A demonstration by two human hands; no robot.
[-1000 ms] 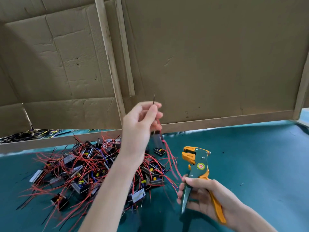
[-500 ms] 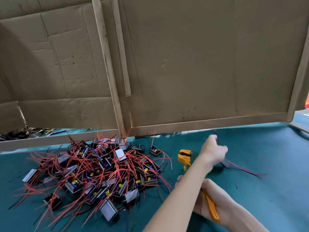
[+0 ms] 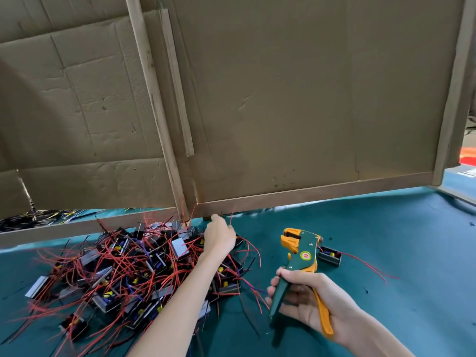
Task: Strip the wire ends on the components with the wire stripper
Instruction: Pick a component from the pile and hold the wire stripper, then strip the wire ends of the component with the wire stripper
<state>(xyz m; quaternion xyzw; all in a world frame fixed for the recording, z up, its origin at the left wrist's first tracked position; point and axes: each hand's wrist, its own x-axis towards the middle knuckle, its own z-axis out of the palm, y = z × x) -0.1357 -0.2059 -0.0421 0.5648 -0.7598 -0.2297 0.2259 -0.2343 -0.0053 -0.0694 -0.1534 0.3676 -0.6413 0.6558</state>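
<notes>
A heap of small black components (image 3: 128, 274) with red and black wires lies on the green mat at left. My left hand (image 3: 219, 239) reaches over the heap's far right edge, its fingers bent down among the wires and hidden; a red wire stands up beside them. My right hand (image 3: 304, 305) grips the handles of the green and orange wire stripper (image 3: 301, 251), jaws pointing up and away. One lone component (image 3: 331, 256) lies just right of the stripper's head, its red wires trailing right.
A cardboard wall (image 3: 309, 112) on a wooden frame (image 3: 309, 194) stands close behind the heap. The green mat (image 3: 399, 240) stretches to the right. More dark and yellow wires (image 3: 31, 217) show under the wall at far left.
My left hand carried a component from above the heap to the right, set it down on the mat, and has swung back to the heap. My right hand kept the stripper.
</notes>
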